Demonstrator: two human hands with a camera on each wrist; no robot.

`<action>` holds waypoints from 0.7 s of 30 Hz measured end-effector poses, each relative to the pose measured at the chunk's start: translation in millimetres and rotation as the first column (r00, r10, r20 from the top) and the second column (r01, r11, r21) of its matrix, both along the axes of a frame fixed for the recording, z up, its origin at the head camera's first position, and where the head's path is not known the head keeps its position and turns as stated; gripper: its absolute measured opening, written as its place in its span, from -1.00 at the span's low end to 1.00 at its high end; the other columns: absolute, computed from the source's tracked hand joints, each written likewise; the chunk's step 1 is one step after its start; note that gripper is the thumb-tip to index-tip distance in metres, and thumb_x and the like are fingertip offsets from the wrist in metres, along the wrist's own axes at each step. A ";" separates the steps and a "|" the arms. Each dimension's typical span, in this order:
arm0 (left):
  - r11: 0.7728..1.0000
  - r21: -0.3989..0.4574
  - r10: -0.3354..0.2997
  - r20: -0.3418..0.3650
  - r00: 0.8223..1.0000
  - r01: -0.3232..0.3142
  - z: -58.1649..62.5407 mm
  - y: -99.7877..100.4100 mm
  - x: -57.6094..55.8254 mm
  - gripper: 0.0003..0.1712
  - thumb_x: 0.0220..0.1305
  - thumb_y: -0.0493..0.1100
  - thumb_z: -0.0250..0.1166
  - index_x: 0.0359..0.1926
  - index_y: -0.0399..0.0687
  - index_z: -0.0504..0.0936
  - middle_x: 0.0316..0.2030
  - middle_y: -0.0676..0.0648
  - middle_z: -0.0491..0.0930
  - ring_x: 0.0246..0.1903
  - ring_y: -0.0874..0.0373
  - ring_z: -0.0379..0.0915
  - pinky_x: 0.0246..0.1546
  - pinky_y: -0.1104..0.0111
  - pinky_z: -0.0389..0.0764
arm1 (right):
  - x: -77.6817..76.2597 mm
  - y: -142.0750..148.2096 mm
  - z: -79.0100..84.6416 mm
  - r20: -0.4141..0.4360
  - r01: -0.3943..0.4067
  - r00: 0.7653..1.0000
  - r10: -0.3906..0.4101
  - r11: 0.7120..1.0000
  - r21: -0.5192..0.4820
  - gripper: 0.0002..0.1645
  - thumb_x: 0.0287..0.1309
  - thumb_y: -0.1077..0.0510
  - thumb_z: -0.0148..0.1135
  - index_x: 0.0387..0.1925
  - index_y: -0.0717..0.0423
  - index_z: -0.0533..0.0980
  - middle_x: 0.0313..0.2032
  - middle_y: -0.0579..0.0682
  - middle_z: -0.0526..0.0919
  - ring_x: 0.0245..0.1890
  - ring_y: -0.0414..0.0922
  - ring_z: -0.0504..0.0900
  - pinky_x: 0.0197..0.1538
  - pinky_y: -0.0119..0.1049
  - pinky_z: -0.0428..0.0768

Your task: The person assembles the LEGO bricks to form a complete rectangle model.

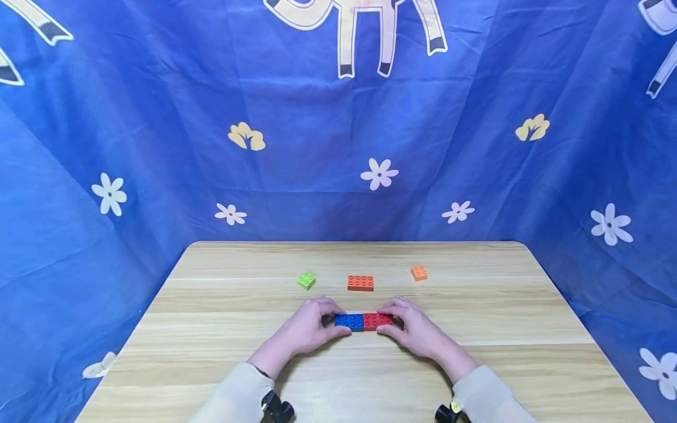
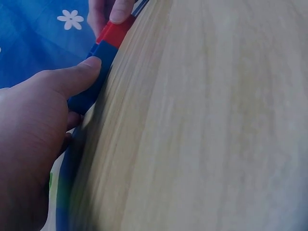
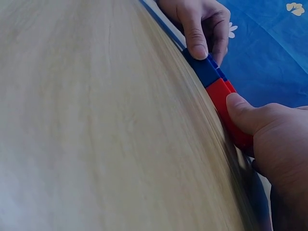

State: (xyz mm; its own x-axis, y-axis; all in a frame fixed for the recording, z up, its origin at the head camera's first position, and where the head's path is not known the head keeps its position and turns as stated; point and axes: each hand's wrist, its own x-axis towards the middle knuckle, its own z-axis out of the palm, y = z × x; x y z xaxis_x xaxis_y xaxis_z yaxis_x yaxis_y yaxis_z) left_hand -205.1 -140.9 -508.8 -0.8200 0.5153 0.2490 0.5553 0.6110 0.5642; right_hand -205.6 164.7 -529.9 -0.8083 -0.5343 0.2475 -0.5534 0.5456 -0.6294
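Observation:
A blue building brick (image 1: 349, 321) and a red building brick (image 1: 376, 321) lie end to end on the wooden table, their short ends touching. My left hand (image 1: 312, 324) pinches the blue brick between the thumb on its near side and fingers on its far side. On the red brick, my right hand (image 1: 414, 326) has the same kind of grip, thumb in front and fingers behind. Both wrist views show the thumbs pressed on the long near faces, on the blue brick (image 2: 91, 86) and the red brick (image 3: 224, 108). Fingers partly hide the outer ends.
Farther back on the table (image 1: 238, 341) sit a small lime green brick (image 1: 307, 281), an orange-red brick (image 1: 361, 283) and a small orange brick (image 1: 419, 272). A blue patterned cloth (image 1: 317, 205) hangs behind the table and at both sides.

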 end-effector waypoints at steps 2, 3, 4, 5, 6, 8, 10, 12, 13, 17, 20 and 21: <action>1.000 0.005 -0.004 0.002 1.000 0.004 -0.3 0.7 -0.5 -0.58 0.21 0.15 0.60 -0.01 0.07 0.81 -0.17 0.22 0.69 -0.21 0.31 0.53 -0.15 0.34 0.61 | 0.2 -0.4 -0.2 -0.003 0.000 1.000 0.000 1.000 -0.008 -0.51 0.38 -0.13 0.41 0.20 0.01 0.68 0.06 -0.32 0.62 0.10 -0.27 0.57 0.21 -0.15 0.61; 1.000 0.008 -0.004 0.003 1.000 0.004 -0.7 1.0 -0.6 -0.58 0.21 0.15 0.60 -0.01 0.07 0.81 -0.17 0.22 0.69 -0.21 0.31 0.52 -0.14 0.34 0.60 | 0.4 -0.6 -0.3 -0.009 -0.001 1.000 0.000 1.000 -0.012 -0.51 0.38 -0.13 0.42 0.19 0.02 0.68 0.05 -0.31 0.62 0.09 -0.27 0.57 0.21 -0.14 0.61; 1.000 0.008 0.000 0.011 1.000 -0.001 -1.1 1.2 -0.9 -0.58 0.21 0.15 0.60 -0.01 0.08 0.81 -0.17 0.23 0.68 -0.21 0.32 0.52 -0.14 0.34 0.60 | 0.5 -0.8 -0.2 -0.015 -0.001 1.000 0.001 1.000 -0.015 -0.52 0.38 -0.13 0.41 0.19 0.02 0.68 0.05 -0.31 0.62 0.09 -0.27 0.57 0.20 -0.14 0.61; 1.000 0.010 0.005 0.014 1.000 -0.005 -1.7 1.3 -1.0 -0.57 0.20 0.16 0.60 0.00 0.08 0.81 -0.17 0.23 0.68 -0.20 0.32 0.52 -0.13 0.34 0.60 | 0.7 -0.8 -0.2 -0.022 -0.003 1.000 0.002 1.000 -0.016 -0.52 0.38 -0.13 0.41 0.19 0.01 0.68 0.05 -0.31 0.62 0.09 -0.27 0.57 0.19 -0.14 0.62; 1.000 0.012 0.008 0.015 1.000 -0.008 -2.3 1.4 -1.2 -0.57 0.20 0.16 0.61 0.00 0.09 0.81 -0.16 0.23 0.68 -0.19 0.32 0.53 -0.10 0.32 0.60 | 0.9 -0.9 -0.3 -0.027 -0.005 1.000 0.004 1.000 -0.021 -0.52 0.38 -0.13 0.41 0.18 0.02 0.68 0.05 -0.31 0.62 0.08 -0.26 0.58 0.19 -0.14 0.62; 1.000 0.019 0.014 0.017 1.000 -0.014 -3.4 1.3 -1.3 -0.58 0.19 0.16 0.61 -0.01 0.09 0.81 -0.15 0.23 0.69 -0.16 0.32 0.54 -0.05 0.29 0.60 | 1.0 -1.2 0.3 -0.034 -0.009 0.999 0.008 1.000 -0.026 -0.52 0.38 -0.13 0.41 0.18 0.02 0.68 0.04 -0.31 0.62 0.07 -0.26 0.58 0.18 -0.14 0.63; 0.999 0.028 0.019 0.018 1.000 -0.020 -4.8 1.0 -1.4 -0.57 0.18 0.16 0.61 -0.02 0.10 0.81 -0.14 0.23 0.70 -0.12 0.31 0.56 0.01 0.24 0.59 | 0.8 -1.3 0.5 -0.039 -0.010 0.999 0.009 1.000 -0.028 -0.53 0.38 -0.13 0.42 0.17 0.02 0.68 0.04 -0.31 0.62 0.07 -0.27 0.59 0.17 -0.15 0.64; 0.999 0.043 0.022 0.019 1.000 -0.023 -6.5 0.8 -1.6 -0.57 0.17 0.17 0.62 -0.03 0.10 0.81 -0.13 0.23 0.72 -0.09 0.30 0.58 0.07 0.19 0.58 | 0.6 -1.4 0.3 -0.045 -0.012 0.999 0.010 1.000 -0.028 -0.53 0.37 -0.13 0.42 0.17 0.02 0.68 0.03 -0.31 0.62 0.06 -0.27 0.59 0.17 -0.15 0.64; 0.998 0.051 0.023 0.023 0.999 -0.024 -7.6 1.0 -1.8 -0.58 0.16 0.17 0.62 -0.04 0.11 0.81 -0.12 0.23 0.72 -0.07 0.29 0.59 0.09 0.18 0.58 | 0.4 -1.1 0.0 -0.048 -0.011 0.999 0.009 1.000 -0.026 -0.54 0.37 -0.13 0.42 0.16 0.01 0.68 0.03 -0.32 0.62 0.07 -0.27 0.59 0.17 -0.15 0.64; 0.996 0.081 0.025 0.038 0.999 -0.028 -9.8 1.3 -2.6 -0.59 0.15 0.16 0.63 -0.05 0.12 0.82 -0.12 0.25 0.72 -0.05 0.29 0.59 0.13 0.16 0.57 | 0.4 -0.6 -0.5 -0.056 -0.012 0.998 0.011 1.000 -0.021 -0.54 0.37 -0.12 0.42 0.16 0.02 0.69 0.03 -0.32 0.62 0.07 -0.26 0.59 0.18 -0.14 0.63; 0.995 0.093 0.022 0.043 0.999 -0.026 -10.7 0.8 -2.7 -0.59 0.15 0.16 0.63 -0.05 0.13 0.82 -0.12 0.26 0.72 -0.05 0.30 0.59 0.13 0.19 0.59 | 1.1 -0.9 1.0 -0.043 -0.018 0.999 0.017 0.999 -0.027 -0.52 0.37 -0.11 0.42 0.17 0.06 0.68 0.03 -0.31 0.63 0.07 -0.24 0.59 0.20 -0.12 0.62; 0.995 0.096 0.020 0.042 0.999 -0.024 -11.2 0.5 -2.7 -0.59 0.15 0.17 0.63 -0.04 0.14 0.82 -0.12 0.26 0.72 -0.05 0.30 0.59 0.13 0.19 0.59 | 1.1 -1.1 1.8 -0.037 -0.019 0.999 0.018 0.999 -0.027 -0.52 0.37 -0.11 0.42 0.17 0.06 0.68 0.03 -0.31 0.63 0.07 -0.24 0.59 0.20 -0.11 0.62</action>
